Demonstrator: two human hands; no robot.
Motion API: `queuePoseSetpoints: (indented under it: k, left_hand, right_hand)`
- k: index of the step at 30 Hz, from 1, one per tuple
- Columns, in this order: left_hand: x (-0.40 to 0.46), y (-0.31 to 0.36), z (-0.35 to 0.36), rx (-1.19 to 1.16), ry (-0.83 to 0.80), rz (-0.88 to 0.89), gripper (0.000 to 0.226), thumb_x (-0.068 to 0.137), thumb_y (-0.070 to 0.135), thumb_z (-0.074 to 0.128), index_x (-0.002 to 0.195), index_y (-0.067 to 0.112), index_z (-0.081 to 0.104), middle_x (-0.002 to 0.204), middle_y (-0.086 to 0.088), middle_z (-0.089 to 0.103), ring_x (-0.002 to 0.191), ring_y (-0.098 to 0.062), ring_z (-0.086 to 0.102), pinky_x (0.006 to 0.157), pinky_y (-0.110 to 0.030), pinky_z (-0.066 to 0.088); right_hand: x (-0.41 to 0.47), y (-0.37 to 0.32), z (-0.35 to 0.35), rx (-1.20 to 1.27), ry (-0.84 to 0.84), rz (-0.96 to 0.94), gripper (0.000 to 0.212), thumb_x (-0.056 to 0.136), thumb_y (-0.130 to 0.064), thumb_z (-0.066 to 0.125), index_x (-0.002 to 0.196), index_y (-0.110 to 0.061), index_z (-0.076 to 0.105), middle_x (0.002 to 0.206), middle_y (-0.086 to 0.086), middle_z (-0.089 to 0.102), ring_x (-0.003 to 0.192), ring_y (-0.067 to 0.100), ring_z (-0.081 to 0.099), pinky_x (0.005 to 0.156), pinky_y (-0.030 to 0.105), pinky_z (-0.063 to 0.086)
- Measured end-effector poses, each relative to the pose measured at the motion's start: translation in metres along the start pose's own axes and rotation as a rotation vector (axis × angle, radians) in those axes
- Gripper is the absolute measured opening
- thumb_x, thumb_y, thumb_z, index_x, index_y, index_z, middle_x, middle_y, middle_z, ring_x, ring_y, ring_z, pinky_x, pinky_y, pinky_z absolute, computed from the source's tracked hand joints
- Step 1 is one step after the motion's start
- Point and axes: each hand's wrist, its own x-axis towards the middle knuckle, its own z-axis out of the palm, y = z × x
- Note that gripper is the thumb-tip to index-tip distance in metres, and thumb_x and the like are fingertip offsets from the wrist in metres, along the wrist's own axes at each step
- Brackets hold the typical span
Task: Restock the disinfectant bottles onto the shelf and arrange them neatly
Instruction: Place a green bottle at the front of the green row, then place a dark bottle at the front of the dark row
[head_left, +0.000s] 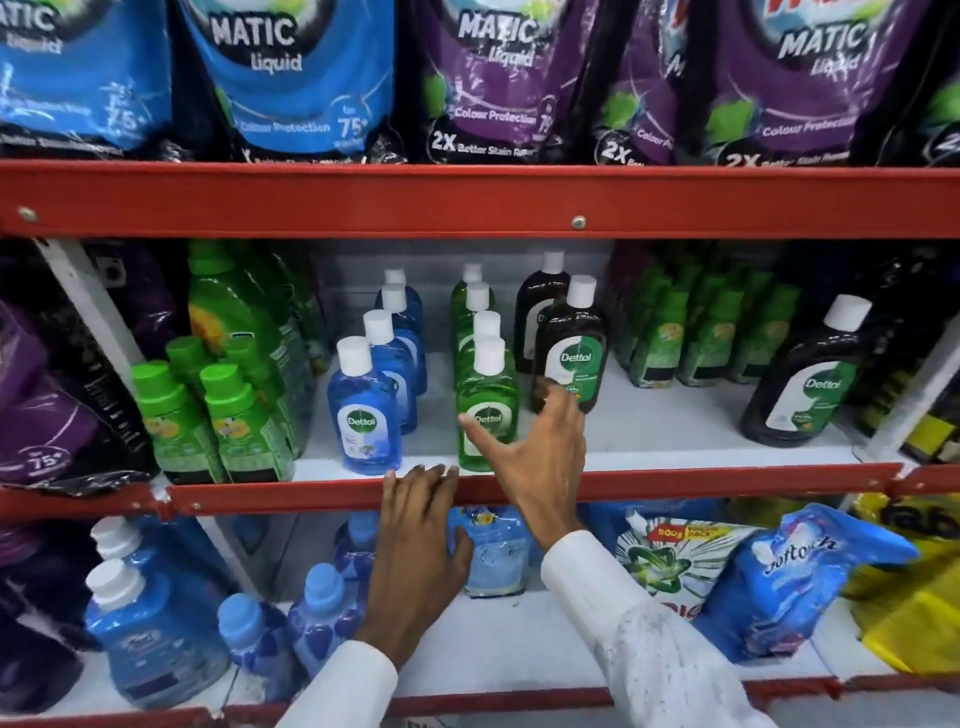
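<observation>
Two hands at the middle shelf (675, 436), where disinfectant bottles stand in three front-to-back rows.

The blue bottles (363, 410) form the left row, the green bottles (487, 410) the centre row, and the brown bottles (571, 353) the right row, all upright with white caps; a larger brown bottle (802, 384) stands well apart to the right. The right hand (540, 457) is spread wide and holds nothing: its thumb lies against the label of the front green bottle, and its fingers reach the lower part of the front brown bottle. The left hand (421, 525) is open and flat, empty, with its fingertips resting on the shelf's red front lip (727, 483) just below the gap between the blue and green rows. Both arms wear white sleeves (623, 623).
</observation>
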Motion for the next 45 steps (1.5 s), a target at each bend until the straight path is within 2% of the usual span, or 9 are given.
queuePoseSetpoints:
  k: [6,10,13,17,19,23,29,37,45]
  left_hand:
    - [0.017,0.058,0.034,-0.078,-0.020,0.229,0.057,0.079,0.028,0.055,0.134,0.013,0.052,0.134,-0.007,0.057,0.128,-0.025,0.047,0.115,-0.048,0.028]
    - [0.032,0.094,0.058,-0.022,-0.088,0.273,0.061,0.078,0.035,0.050,0.135,0.015,0.051,0.133,-0.006,0.058,0.125,-0.032,0.050,0.113,-0.051,0.025]
    - [0.033,0.103,0.067,0.034,-0.118,0.249,0.064,0.077,0.037,0.049,0.138,0.018,0.048,0.132,-0.004,0.058,0.123,-0.030,0.051,0.115,-0.056,0.023]
    - [0.032,0.101,0.068,0.046,-0.123,0.246,0.066,0.077,0.035,0.050,0.140,0.019,0.045,0.132,-0.003,0.058,0.123,-0.028,0.050,0.115,-0.055,0.024]
    - [0.033,0.101,0.067,0.065,-0.134,0.248,0.066,0.077,0.035,0.050,0.141,0.021,0.044,0.132,-0.001,0.058,0.124,-0.026,0.050,0.115,-0.054,0.026]
    - [0.033,0.102,0.063,0.099,-0.152,0.252,0.069,0.076,0.034,0.053,0.143,0.023,0.041,0.135,0.000,0.057,0.125,-0.025,0.047,0.115,-0.048,0.023]
    - [0.032,0.099,0.050,0.128,-0.178,0.202,0.071,0.076,0.032,0.061,0.143,0.028,0.041,0.133,0.000,0.056,0.124,-0.026,0.048,0.113,-0.051,0.032]
    - [0.025,0.082,0.034,0.121,-0.176,0.167,0.069,0.077,0.031,0.062,0.142,0.026,0.041,0.132,0.000,0.054,0.123,-0.023,0.047,0.113,-0.046,0.031]
    - [0.024,0.077,0.026,0.103,-0.173,0.192,0.066,0.076,0.029,0.062,0.139,0.025,0.043,0.134,0.002,0.052,0.126,-0.019,0.041,0.118,-0.030,0.011]
  right_hand:
    - [0.018,0.066,-0.065,0.099,0.332,0.011,0.066,0.078,-0.050,0.072,0.127,-0.014,0.047,0.124,0.008,0.053,0.115,0.026,0.049,0.097,0.047,0.046]
    - [0.052,0.121,-0.112,0.072,0.544,0.118,0.077,0.071,-0.037,0.080,0.131,-0.006,0.044,0.135,0.018,0.043,0.126,0.034,0.041,0.108,0.047,0.038]
    - [0.083,0.158,-0.139,0.030,0.586,0.244,0.097,0.065,-0.041,0.085,0.138,-0.001,0.036,0.143,0.023,0.038,0.131,0.037,0.037,0.112,0.045,0.034]
    - [0.122,0.198,-0.152,-0.018,0.460,0.378,0.129,0.056,-0.058,0.087,0.147,0.004,0.020,0.150,0.027,0.032,0.139,0.043,0.031,0.118,0.051,0.028]
    - [0.136,0.206,-0.156,0.021,0.387,0.408,0.134,0.055,-0.058,0.089,0.148,0.007,0.017,0.151,0.027,0.035,0.140,0.042,0.033,0.118,0.051,0.030]
    - [0.153,0.211,-0.162,0.058,0.340,0.434,0.110,0.052,-0.049,0.093,0.130,0.005,0.039,0.132,0.025,0.053,0.124,0.042,0.052,0.104,0.048,0.047]
    - [0.127,0.175,-0.151,0.094,0.365,0.310,0.097,0.051,-0.048,0.091,0.121,0.002,0.044,0.120,0.021,0.057,0.112,0.038,0.057,0.096,0.046,0.050]
    - [0.072,0.083,-0.085,0.113,0.146,0.192,0.100,0.047,-0.063,0.085,0.116,-0.004,0.043,0.113,0.016,0.063,0.104,0.035,0.063,0.085,0.045,0.056]
    - [0.048,0.059,-0.044,0.054,0.084,0.169,0.103,0.046,-0.065,0.082,0.120,-0.006,0.041,0.116,0.012,0.061,0.108,0.035,0.062,0.086,0.042,0.056]
